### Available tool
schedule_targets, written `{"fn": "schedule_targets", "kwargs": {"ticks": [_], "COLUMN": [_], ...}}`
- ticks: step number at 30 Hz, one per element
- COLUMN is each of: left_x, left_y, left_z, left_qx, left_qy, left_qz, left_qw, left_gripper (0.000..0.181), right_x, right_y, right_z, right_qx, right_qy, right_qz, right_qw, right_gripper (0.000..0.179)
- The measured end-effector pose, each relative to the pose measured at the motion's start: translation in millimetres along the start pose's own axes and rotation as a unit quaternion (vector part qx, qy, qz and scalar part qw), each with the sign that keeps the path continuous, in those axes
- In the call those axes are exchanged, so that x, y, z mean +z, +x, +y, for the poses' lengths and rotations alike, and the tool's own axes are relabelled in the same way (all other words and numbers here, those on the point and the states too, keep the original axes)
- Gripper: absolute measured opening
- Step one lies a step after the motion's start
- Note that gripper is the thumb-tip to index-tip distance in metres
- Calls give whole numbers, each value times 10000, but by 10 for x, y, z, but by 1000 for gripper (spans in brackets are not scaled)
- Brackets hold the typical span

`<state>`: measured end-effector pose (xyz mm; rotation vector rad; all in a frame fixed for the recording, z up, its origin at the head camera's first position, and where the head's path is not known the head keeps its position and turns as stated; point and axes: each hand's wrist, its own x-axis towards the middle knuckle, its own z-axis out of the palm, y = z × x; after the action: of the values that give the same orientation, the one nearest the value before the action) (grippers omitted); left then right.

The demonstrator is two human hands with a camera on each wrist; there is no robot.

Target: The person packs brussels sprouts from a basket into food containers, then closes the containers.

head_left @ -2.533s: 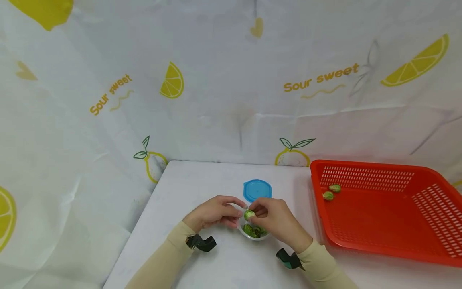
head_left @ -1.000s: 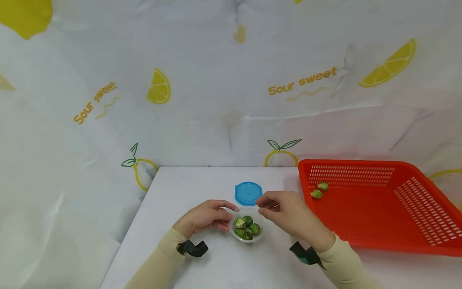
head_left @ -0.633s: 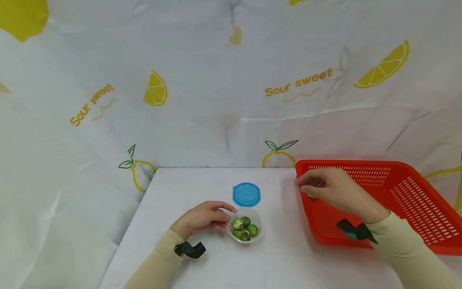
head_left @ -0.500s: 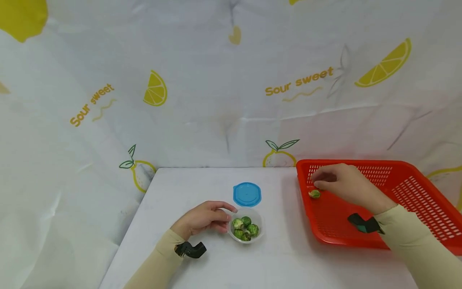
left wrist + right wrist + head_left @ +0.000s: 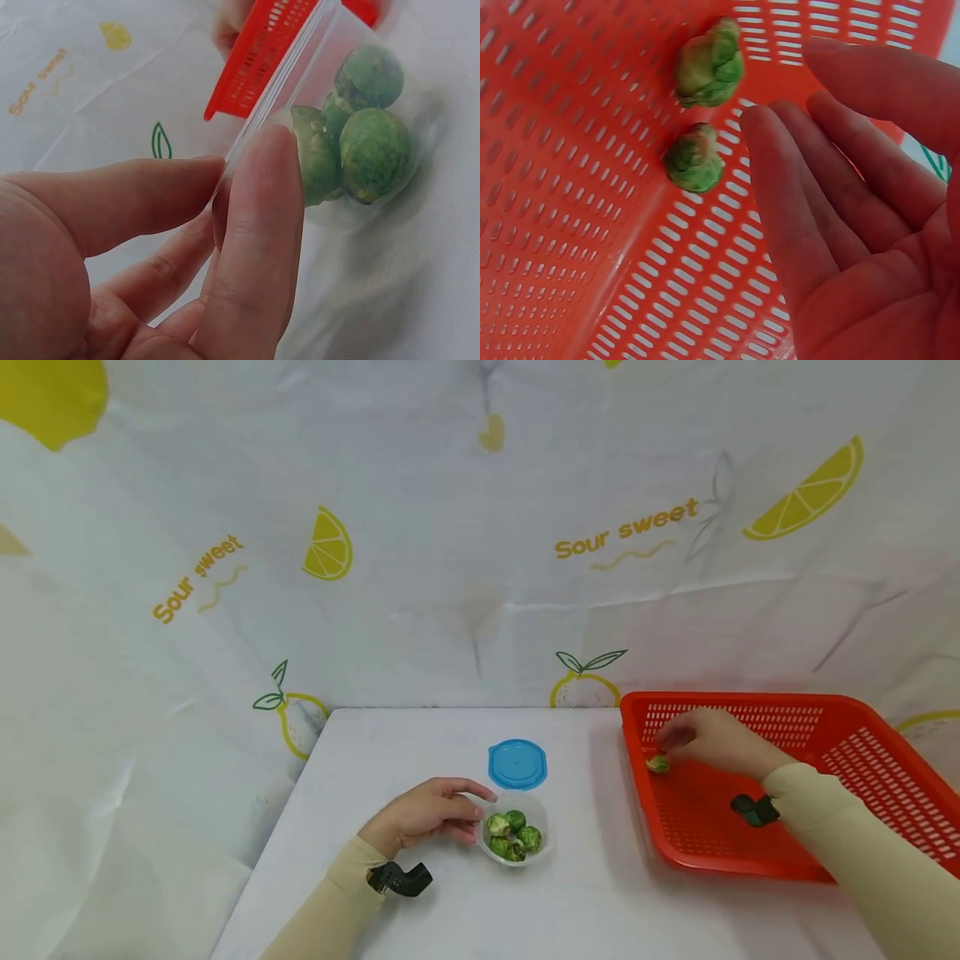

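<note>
1. Two loose sprouts [image 5: 694, 159] lie in the red basket [image 5: 720, 862], just off the tips of my right fingers [image 5: 780, 187]. These are parted from my thumb and hold nothing.
2. Risk: a loose sprout could roll away from my fingertips. Likely cause: off-centre contact with its rounded side.
3. Risk: outer leaves could tear. Likely cause: too tight a pinch.
4. My left fingers [image 5: 259, 232] pinch the rim of the clear container [image 5: 525, 802]; five contained sprouts [image 5: 529, 838] sit just beyond them.
5. Risk: the container could tip. Likely cause: tugging the single edge I hold.
6. Difference: one second ago, my right fingers were beside the container, and both loose sprouts showed in the head view. Now they are inside the basket, and my hand hides one sprout there. My left fingers remain at the rim.
</note>
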<state>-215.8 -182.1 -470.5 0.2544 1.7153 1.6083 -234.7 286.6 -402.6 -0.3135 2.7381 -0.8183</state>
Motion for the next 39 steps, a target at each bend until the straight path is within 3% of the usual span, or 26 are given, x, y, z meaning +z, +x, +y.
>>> {"fn": "schedule_targets", "kwargs": {"ticks": [14,39], "left_x": [-4,-38], "left_y": [7,2], "left_z": [14,-2], "left_qx": [12,16], "left_qy": [66,98], "left_qz": [-37,-38], "left_qw": [10000,9999], "left_gripper": [37,36], "right_x": [98,155], "right_y": [116,261], "right_z": [13,-9], "right_qx": [170,422], "right_qy": [-190,-399], "right_qz": [-225,-466], "right_qw": [9994,9972], "right_gripper": [39,26]}}
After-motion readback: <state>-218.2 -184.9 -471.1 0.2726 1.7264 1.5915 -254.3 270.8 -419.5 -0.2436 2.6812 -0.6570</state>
